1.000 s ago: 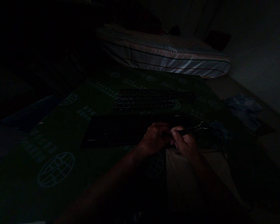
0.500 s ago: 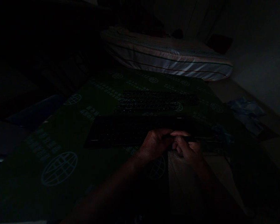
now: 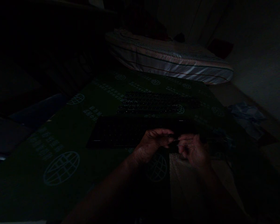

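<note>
The picture is very dark. Over the right part of a long black tray-like board [image 3: 116,132] dotted with small pale specks, my two hands face each other. My left hand [image 3: 151,143] pinches a small dark piece [image 3: 170,135] between thumb and fingertips; its kind does not show. With fingers curled in, my right hand [image 3: 193,149] grips a thin, pale, needle-like length [image 3: 176,140], whose end points toward the left fingertips. Behind the board lie several dark strands with pale dots [image 3: 144,104], side by side in rows.
A green printed sheet [image 3: 60,168] with white globe marks covers the table. Beneath my right forearm is a pale brown panel [image 3: 183,183]. Beyond the table stands a striped, covered mattress [image 3: 172,63]. A crumpled light cloth or bag [image 3: 247,113] lies at right.
My hands have moved slightly apart; they were close together around a dark, stick-like thing. Thin pale lines now show between them. The view has shifted slightly.
</note>
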Tool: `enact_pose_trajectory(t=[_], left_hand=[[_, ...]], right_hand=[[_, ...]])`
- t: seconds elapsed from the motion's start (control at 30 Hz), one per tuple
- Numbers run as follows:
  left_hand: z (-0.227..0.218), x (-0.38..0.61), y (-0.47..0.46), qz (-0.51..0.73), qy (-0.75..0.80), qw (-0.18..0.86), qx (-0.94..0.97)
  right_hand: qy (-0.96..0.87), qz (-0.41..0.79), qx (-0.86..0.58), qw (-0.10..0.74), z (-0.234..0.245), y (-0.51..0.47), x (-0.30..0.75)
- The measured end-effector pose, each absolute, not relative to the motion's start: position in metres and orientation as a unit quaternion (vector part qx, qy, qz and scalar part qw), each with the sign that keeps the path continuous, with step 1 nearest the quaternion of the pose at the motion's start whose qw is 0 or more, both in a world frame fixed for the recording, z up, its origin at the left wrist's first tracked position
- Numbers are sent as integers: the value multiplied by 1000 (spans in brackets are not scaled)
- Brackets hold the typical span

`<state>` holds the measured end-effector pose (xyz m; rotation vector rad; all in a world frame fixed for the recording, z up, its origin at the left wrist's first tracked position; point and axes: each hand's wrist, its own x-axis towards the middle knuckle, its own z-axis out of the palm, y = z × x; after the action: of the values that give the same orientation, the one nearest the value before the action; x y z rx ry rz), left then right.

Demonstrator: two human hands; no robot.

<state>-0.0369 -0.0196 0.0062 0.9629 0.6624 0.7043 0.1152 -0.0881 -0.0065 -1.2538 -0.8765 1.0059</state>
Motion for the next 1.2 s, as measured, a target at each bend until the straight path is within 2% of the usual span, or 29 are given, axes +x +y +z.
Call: enact_pose_trajectory(t=[0.3,0.5,0.6,1.0,1.2], left_hand=[[7,-43,-20,301,239,847,366],[4,-44,-17,289,203,864,360],[3,-43,-17,285,189,872,351],[3,-41,-17,299,190,874,332],[7,-43,-15,328,232,844,355]], right_hand=[[-474,292,-578,597,11,-89,122],[-553,243,-639,476,28,-94,119],[-597,208,-637,442,29,-93,119],[-696,190,-598,349,31,-79,118],[-685,176,-607,362,39,-61,135]])
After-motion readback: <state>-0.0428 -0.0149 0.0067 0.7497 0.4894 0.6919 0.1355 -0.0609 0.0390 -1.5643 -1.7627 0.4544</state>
